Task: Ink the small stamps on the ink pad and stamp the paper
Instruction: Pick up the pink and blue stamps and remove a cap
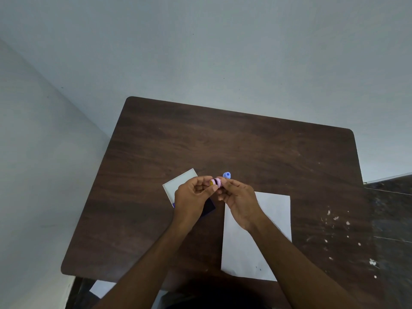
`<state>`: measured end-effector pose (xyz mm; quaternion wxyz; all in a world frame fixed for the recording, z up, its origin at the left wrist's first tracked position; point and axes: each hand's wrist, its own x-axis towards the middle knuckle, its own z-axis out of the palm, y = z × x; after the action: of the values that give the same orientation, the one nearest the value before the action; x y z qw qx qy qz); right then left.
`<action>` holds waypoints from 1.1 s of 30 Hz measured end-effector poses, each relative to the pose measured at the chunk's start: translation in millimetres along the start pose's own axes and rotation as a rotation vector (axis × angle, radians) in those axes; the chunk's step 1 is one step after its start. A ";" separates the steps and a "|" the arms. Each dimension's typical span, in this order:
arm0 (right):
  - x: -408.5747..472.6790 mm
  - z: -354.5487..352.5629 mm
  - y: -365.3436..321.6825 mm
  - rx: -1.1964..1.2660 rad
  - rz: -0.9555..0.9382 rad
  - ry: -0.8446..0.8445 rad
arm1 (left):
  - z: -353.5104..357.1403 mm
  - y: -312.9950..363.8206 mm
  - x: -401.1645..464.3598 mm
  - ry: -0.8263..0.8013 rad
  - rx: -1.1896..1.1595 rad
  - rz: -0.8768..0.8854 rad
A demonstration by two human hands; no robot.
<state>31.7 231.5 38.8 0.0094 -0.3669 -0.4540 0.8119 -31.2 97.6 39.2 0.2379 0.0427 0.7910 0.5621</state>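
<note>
two bare hands meet above the middle of a dark brown wooden table (245, 148), seen from a camera on the person's head looking down. between them they hold a small pink stamp (216, 182), a short round piece lying on its side with a dark band around its middle and a yellowish face turned toward the left hand. the left hand (191, 197) pinches the stamp's left end between thumb and fingertips. the right hand (239, 201) pinches its right end the same way, so both hands are closed on the one stamp, held up off the table.

just past the fingertips of the right hand, toward twelve o'clock, a small blue stamp (227, 175) stands on the table, apart from the pink one.

at about ten o'clock from the hands lies the white lid (178, 181) of the ink pad, a pale square partly covered by the left hand. the dark ink pad (209, 208) shows below the left hand, mostly hidden by it.

at about five o'clock from the hands a white sheet of paper (245, 246) lies flat on the table, crossed by the right forearm. a few tiny dark specks sit near its bottom edge; what they are cannot be told.

pale walls surround the table.
</note>
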 end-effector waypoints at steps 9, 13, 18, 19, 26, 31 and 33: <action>-1.2 -7.8 -7.5 0.258 0.140 -0.063 | -16.3 -2.1 -0.7 -0.085 -0.200 -0.055; -3.0 -5.5 -4.3 0.432 0.206 -0.092 | -16.6 -4.7 -1.2 -0.091 -0.174 -0.072; -2.9 -3.6 -4.2 0.497 0.240 -0.091 | -17.5 -7.1 -0.9 -0.094 -0.179 -0.085; -2.9 -3.0 -4.7 0.503 0.243 -0.089 | -17.9 -7.4 -1.1 -0.107 -0.201 -0.078; -1.6 -0.1 -6.1 0.507 0.250 -0.081 | -20.2 -7.5 0.3 -0.129 -0.223 -0.052; -0.8 0.8 -6.5 0.505 0.242 -0.072 | -20.2 -10.8 0.5 -0.107 -0.203 -0.051; -0.6 1.1 -6.6 0.509 0.240 -0.068 | -19.4 -10.9 0.5 -0.099 -0.199 -0.053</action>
<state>29.3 234.4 44.4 -0.0104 -0.3767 -0.1890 0.9068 -37.7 76.9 34.1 0.2949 0.0256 0.7193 0.6286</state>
